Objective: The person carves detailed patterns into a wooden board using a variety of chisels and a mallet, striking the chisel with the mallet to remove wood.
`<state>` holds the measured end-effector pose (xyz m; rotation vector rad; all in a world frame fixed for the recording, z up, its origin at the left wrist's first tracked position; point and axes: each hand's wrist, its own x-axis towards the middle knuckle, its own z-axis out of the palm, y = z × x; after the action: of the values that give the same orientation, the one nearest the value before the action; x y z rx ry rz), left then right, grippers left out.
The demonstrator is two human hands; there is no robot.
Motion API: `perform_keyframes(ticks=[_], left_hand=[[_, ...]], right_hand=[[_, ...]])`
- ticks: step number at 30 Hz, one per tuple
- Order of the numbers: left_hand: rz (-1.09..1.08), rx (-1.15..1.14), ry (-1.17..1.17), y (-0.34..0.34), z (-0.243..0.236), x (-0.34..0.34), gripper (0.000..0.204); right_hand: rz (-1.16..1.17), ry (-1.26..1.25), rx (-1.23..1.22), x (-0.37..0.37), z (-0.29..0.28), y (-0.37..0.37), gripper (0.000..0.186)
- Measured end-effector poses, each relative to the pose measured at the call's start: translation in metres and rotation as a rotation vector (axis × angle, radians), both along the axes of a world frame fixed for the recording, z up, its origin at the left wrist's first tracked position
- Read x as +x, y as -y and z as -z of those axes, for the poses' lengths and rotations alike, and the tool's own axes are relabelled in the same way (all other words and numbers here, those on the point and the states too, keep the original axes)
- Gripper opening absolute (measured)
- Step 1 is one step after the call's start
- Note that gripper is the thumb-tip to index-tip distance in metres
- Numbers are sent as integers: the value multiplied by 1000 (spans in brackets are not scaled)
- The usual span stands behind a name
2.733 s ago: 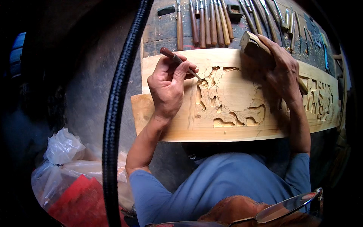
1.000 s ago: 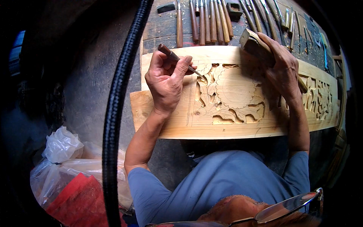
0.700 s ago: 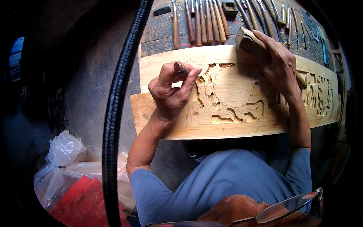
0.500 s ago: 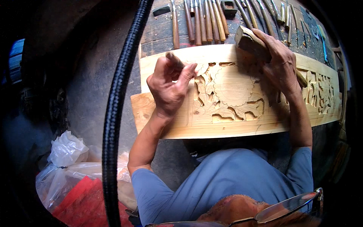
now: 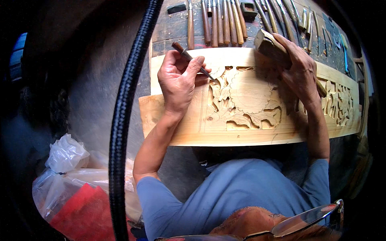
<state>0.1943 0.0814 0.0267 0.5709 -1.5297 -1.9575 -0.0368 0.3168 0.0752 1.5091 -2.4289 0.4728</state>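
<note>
A long pale wooden panel (image 5: pixel 189 124) with a carved flower relief lies across the bench in front of me. My left hand (image 5: pixel 177 80) grips a slim chisel (image 5: pixel 183 50) with a brown handle, its blade slanting down to the carving's upper left corner. My right hand (image 5: pixel 299 72) holds a wooden mallet (image 5: pixel 269 44) by its handle, the block-shaped head raised above the panel's top edge, to the right of the chisel. More openwork carving (image 5: pixel 339 102) shows on the panel's right end.
A row of several wood-handled chisels (image 5: pixel 223 22) lies on the dark bench (image 5: pixel 169 30) beyond the panel. A thick black ribbed hose (image 5: pixel 122 120) runs top to bottom at left. Clear plastic bags and a red sheet (image 5: pixel 76 203) sit at lower left.
My left hand shifted along the panel's upper left, turned the chisel in its fingers and set the blade back at the carving's corner. The mallet stayed raised in my right hand.
</note>
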Motion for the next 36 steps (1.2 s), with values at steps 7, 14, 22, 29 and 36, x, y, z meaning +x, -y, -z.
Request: perform_keyframes(ticks=[7, 14, 22, 29, 36], left_hand=[[-7, -2, 49, 2, 0, 0, 16], [102, -24, 129, 10, -2, -14, 15], [176, 74, 133, 16, -5, -19, 11], [198, 131, 2, 39, -6, -7, 16], [165, 9, 86, 13, -1, -18, 19]], right_hand=[[10, 17, -31, 4, 1, 2, 75], [24, 33, -31, 4, 0, -1, 76], [-1, 18, -38, 3, 0, -1, 77], [-18, 23, -2, -1, -2, -2, 76], [1, -6, -21, 0, 0, 1, 79]])
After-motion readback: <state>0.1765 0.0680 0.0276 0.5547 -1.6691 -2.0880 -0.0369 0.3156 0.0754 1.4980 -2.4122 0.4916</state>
